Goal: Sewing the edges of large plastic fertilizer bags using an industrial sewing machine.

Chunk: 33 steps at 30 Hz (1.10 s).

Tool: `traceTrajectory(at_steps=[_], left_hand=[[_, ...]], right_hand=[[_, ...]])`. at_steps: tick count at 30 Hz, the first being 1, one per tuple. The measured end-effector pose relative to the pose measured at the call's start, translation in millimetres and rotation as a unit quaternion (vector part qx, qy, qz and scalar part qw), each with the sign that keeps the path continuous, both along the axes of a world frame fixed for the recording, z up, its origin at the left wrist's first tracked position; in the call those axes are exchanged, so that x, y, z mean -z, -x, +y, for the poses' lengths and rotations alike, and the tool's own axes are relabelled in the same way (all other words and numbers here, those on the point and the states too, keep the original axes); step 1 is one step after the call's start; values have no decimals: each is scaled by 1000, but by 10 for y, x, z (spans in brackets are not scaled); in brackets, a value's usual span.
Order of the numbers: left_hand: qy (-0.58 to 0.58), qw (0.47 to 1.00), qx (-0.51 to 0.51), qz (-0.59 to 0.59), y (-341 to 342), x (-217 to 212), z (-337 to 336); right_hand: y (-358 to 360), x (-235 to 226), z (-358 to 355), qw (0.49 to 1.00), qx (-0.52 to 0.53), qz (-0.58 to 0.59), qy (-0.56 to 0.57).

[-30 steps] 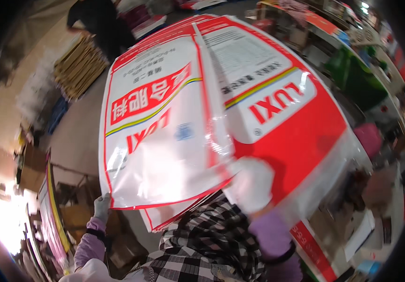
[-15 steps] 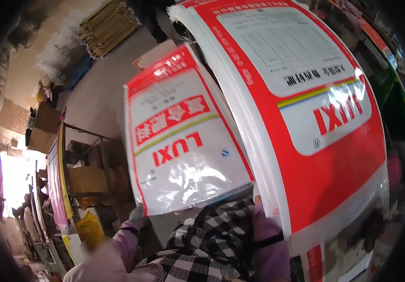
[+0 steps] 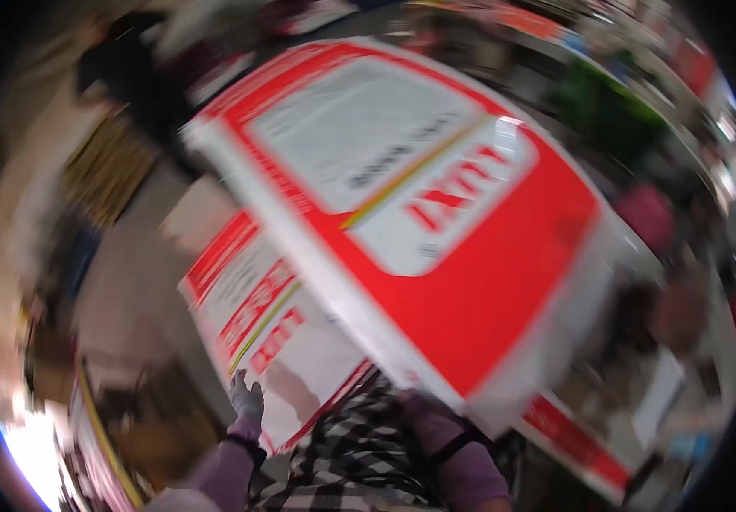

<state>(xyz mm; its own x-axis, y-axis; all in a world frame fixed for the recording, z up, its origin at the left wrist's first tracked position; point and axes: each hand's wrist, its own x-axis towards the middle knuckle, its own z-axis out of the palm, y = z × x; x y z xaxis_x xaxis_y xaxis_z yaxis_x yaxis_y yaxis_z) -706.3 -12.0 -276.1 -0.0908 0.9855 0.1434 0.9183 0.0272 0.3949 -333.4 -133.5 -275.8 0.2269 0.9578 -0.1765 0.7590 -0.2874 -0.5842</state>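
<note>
My left hand [image 3: 247,396], in a pale glove, is at the left edge of a white and red printed plastic sack [image 3: 312,367]. Its fingers are apart; whether it touches the sack is hard to tell in the blur. A tall stack of larger red and white sacks [image 3: 505,316] stands to the right and covers part of the lower sack. My right forearm [image 3: 462,461], in a purple sleeve with a dark band, runs up to the stack's near edge, where the right hand is hidden.
A person in dark clothes [image 3: 142,77] stands at the far left beside a brown bundle [image 3: 108,166]. A light cardboard piece [image 3: 200,213] lies behind the lower sack. Dark shelving [image 3: 159,418] is at the left, a green thing [image 3: 611,111] at the far right, and a cluttered table [image 3: 624,384] at the right.
The view has swung to the right, so the stack appears further left and hides more of the lower sack. My left hand has come off the sack's near left corner, its fingers apart.
</note>
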Motion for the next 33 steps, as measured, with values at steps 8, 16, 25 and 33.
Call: traceTrajectory(at_steps=[8, 16, 25, 33], left_hand=[[-5, 706, 692, 152, -4363, -1739, -1365], [376, 669, 612, -190, -4534, -1759, -880], [283, 684, 451, -498, -4281, -2599, -799], [326, 698, 532, -352, -4311, -2328, -1035]], right_hand=[[286, -1505, -838, 971, -173, 154, 57], [-1255, -1921, -1721, 832, 457, 153, -274], [-1109, -1546, -1655, 871, 466, -33, -151], [-1239, -2198, -1294, 799, 345, 394, -294]])
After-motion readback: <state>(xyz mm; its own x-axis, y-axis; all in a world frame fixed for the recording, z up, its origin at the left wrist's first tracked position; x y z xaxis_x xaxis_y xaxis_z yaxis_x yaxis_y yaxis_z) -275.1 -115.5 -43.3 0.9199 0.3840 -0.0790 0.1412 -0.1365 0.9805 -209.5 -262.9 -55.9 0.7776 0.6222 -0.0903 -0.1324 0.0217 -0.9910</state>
